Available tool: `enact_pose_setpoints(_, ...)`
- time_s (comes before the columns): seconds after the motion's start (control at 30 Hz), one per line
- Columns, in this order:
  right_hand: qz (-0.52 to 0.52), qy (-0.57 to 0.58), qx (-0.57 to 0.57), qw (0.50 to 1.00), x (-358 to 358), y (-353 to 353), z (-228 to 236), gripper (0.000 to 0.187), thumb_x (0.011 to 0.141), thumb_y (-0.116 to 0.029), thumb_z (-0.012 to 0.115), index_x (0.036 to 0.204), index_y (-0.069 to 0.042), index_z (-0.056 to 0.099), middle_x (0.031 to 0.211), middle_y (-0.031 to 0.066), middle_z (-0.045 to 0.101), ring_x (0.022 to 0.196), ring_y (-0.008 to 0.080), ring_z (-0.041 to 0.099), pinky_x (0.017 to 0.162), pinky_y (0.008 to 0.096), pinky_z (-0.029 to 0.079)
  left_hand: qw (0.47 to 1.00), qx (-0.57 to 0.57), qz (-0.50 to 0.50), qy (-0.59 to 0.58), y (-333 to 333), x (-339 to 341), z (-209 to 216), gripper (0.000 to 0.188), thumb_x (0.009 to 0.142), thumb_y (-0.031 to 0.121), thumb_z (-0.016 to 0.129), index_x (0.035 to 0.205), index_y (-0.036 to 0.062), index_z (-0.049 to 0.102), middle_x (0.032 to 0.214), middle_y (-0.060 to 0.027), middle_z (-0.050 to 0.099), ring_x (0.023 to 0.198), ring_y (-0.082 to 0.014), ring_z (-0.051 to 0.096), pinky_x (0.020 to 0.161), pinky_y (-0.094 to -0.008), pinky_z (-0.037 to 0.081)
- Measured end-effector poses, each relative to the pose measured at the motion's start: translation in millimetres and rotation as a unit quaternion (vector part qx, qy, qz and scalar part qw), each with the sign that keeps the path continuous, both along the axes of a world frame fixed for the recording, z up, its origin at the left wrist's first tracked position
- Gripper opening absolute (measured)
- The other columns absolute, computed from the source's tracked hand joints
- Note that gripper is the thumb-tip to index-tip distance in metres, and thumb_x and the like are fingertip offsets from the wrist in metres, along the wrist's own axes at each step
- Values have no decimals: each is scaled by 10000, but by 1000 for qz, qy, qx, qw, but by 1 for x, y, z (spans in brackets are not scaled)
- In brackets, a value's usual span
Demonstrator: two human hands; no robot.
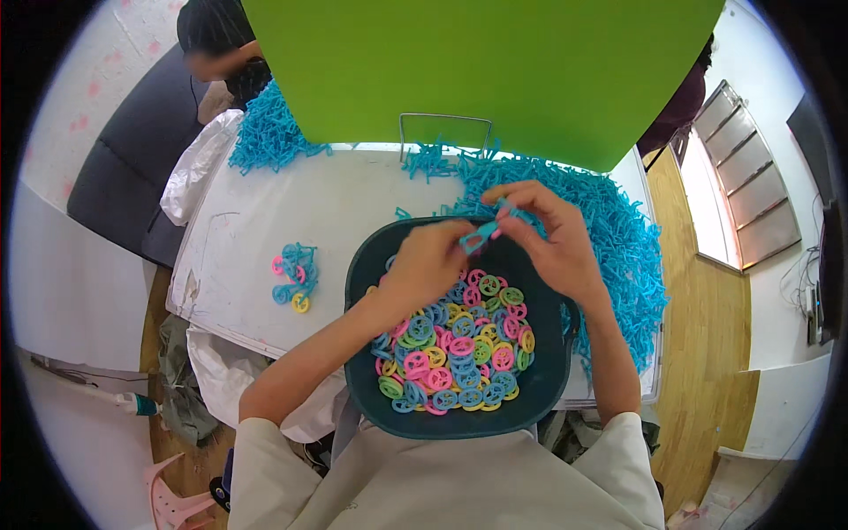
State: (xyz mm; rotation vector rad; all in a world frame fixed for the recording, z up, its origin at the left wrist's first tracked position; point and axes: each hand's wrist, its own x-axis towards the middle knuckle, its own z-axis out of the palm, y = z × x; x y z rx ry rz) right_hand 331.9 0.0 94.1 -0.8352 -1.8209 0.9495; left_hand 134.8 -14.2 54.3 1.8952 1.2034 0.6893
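Observation:
A dark green basin (459, 427) sits in front of me, holding many small spoked plastic rings (462, 346) in pink, blue, yellow and green. Above its far side, both hands meet at a small blue plastic piece (480, 237) with a looped end. Thumb and fingers of my right hand (561, 252) pinch this piece. My left hand (422, 269) is closed at the loop's left side, its fingertips partly hidden; what exactly it grips there is unclear. To the left, a small cluster of blue pieces with rings (298, 276) lies on the white table (238, 221).
Loose blue plastic pieces (609, 238) are heaped along the table's right side, with another heap (269, 132) at the far left. A green panel (486, 71) and a metal wire handle (446, 116) stand at the back. Another person (221, 53) is at the far left.

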Motion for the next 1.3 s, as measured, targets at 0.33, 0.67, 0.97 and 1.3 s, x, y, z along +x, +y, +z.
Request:
enact_pose_setpoints(0.33, -7, 40, 17, 999, -6, 3, -15, 157, 845, -27, 707, 997, -4, 675, 875, 88, 684, 822, 165, 660, 754, 274, 519, 985, 95, -47, 139, -4, 5, -21, 237, 783, 111, 737, 999, 43, 667, 909, -137, 668, 842, -292, 649, 734, -384, 519)
enact_pose_setpoints(0.67, -110, -34, 4, 993, -8, 3, -16, 170, 881, -144, 719, 955, -5, 655, 749, 72, 643, 654, 133, 581, 607, 261, 455, 947, -94, 99, -291, 0, -9, 23, 225, 982, 182, 610, 1090, -15, 589, 974, -69, 671, 860, -128, 644, 730, -256, 556)
enact_pose_setpoints(0.97, -72, 7, -21, 997, -13, -2, -20, 64, 899, 5, 622, 958, 28, 608, 867, 120, 700, 842, 167, 711, 692, 280, 533, 923, -132, 104, -346, -1, -4, 21, 83, 989, 26, 517, 1018, -52, 510, 961, -166, 675, 868, -203, 706, 756, -296, 603)
enact_pose_setpoints(1.3, -57, -9, -46, 997, -12, -4, -16, 42, 911, 29, 614, 952, 37, 612, 899, 92, 695, 888, 131, 676, 763, 254, 543, 936, -99, 118, -318, -1, -1, 20, 27, 968, -38, 508, 984, -52, 490, 886, -158, 678, 809, -197, 710, 694, -297, 608)
